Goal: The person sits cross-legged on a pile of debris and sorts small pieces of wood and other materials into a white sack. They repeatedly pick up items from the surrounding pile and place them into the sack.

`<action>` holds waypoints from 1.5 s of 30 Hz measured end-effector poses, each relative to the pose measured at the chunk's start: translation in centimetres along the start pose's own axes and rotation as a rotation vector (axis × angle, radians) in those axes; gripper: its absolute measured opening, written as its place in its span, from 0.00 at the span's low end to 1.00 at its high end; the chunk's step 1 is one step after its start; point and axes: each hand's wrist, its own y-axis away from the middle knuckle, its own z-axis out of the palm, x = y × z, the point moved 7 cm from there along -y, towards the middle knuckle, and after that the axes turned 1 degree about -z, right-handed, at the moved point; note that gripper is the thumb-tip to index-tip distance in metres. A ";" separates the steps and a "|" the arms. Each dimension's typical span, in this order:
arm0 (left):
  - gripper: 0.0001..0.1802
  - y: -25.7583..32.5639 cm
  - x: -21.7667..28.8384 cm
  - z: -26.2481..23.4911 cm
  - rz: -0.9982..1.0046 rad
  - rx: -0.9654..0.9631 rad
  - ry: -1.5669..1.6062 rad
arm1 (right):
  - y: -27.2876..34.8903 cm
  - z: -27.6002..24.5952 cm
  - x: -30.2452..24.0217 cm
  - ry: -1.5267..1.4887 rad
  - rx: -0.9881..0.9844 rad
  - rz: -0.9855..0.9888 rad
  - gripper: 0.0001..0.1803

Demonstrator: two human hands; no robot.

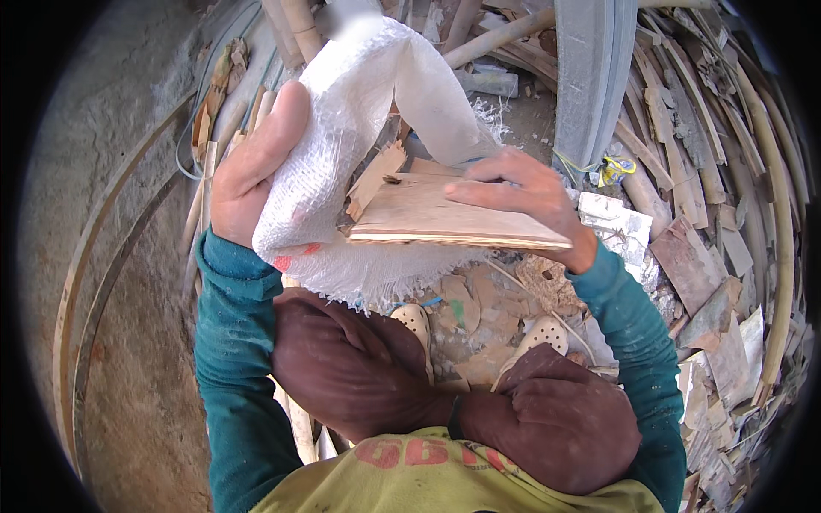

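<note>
My left hand [256, 167] grips the side of a white woven sack [329, 141], thumb on the outside and fingers hidden behind the cloth. The sack's mouth gapes toward me, its lower edge frayed. My right hand [522, 197] is closed round a flat piece of plywood [462, 214], fingers across the top face. The plywood's left end lies within the sack's mouth. Beside that end a smaller broken wood scrap [376, 179] stands tilted in the opening. What lies deeper in the sack is hidden.
Wood strips and offcuts [684, 145] are heaped along the right. A grey metal channel [594, 85] stands at the back. Curved strips [111, 222] lie against the concrete at left. Scraps of board [466, 308] cover the ground around my light perforated clogs [415, 329].
</note>
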 end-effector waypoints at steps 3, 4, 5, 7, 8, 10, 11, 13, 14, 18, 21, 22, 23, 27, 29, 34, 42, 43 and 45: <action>0.26 1.4 1.1 -0.5 -0.046 0.021 -0.080 | -0.6 4.4 1.1 0.039 -0.057 -0.121 0.23; 0.27 1.9 1.5 -0.5 -0.018 0.040 -0.108 | -0.5 5.6 1.8 0.081 -0.094 -0.138 0.25; 0.28 2.3 1.8 -0.5 0.009 0.058 -0.137 | -0.3 6.6 2.4 0.114 -0.117 -0.170 0.28; 0.32 2.9 2.2 0.1 0.026 0.039 -0.195 | -0.4 7.8 3.9 0.164 -0.125 -0.201 0.31; 0.32 3.2 1.9 0.3 0.007 0.038 -0.124 | -0.7 8.0 4.8 0.194 -0.109 -0.195 0.30; 0.31 3.8 1.0 0.4 -0.017 0.099 -0.045 | -1.8 7.8 7.0 0.259 -0.166 -0.174 0.28; 0.30 3.8 0.9 0.1 -0.016 0.158 -0.060 | -2.3 7.1 8.5 0.341 -0.179 -0.041 0.27; 0.32 3.3 0.3 -0.1 -0.096 0.160 -0.040 | -2.6 4.5 8.6 0.360 0.028 0.113 0.27; 0.33 3.1 0.2 -0.4 -0.145 0.189 -0.058 | -2.3 3.8 8.9 0.390 0.055 0.287 0.27; 0.31 3.2 0.9 0.4 -0.048 0.090 -0.188 | -0.1 6.6 2.0 0.253 -0.068 0.200 0.28; 0.30 3.2 0.5 0.8 -0.137 0.053 -0.265 | 0.5 7.4 1.3 0.345 -0.137 0.138 0.23; 0.30 3.0 0.5 1.2 -0.133 0.006 -0.214 | 0.5 7.1 2.4 0.375 -0.150 0.178 0.26; 0.29 3.2 1.0 0.3 -0.100 0.170 -0.428 | 0.4 6.3 3.4 0.405 -0.118 0.172 0.30; 0.26 3.0 0.0 1.0 -0.146 0.114 -0.180 | 0.4 2.4 6.7 0.568 0.028 0.161 0.32; 0.25 2.1 0.4 0.8 -0.110 0.126 -0.193 | 0.7 1.8 6.9 0.603 -0.020 0.130 0.30; 0.22 0.5 0.0 0.5 -0.208 0.079 0.084 | 2.9 1.8 6.2 0.115 -0.018 0.294 0.26; 0.24 0.8 1.2 0.3 -0.157 0.055 -0.013 | 5.4 3.3 3.8 0.244 -0.227 0.023 0.25; 0.24 1.0 1.2 0.3 -0.160 0.068 -0.050 | 5.1 3.5 3.6 0.229 -0.224 0.033 0.25; 0.24 1.5 1.2 0.5 -0.172 0.100 -0.164 | 3.8 3.5 3.0 0.080 -0.097 0.035 0.23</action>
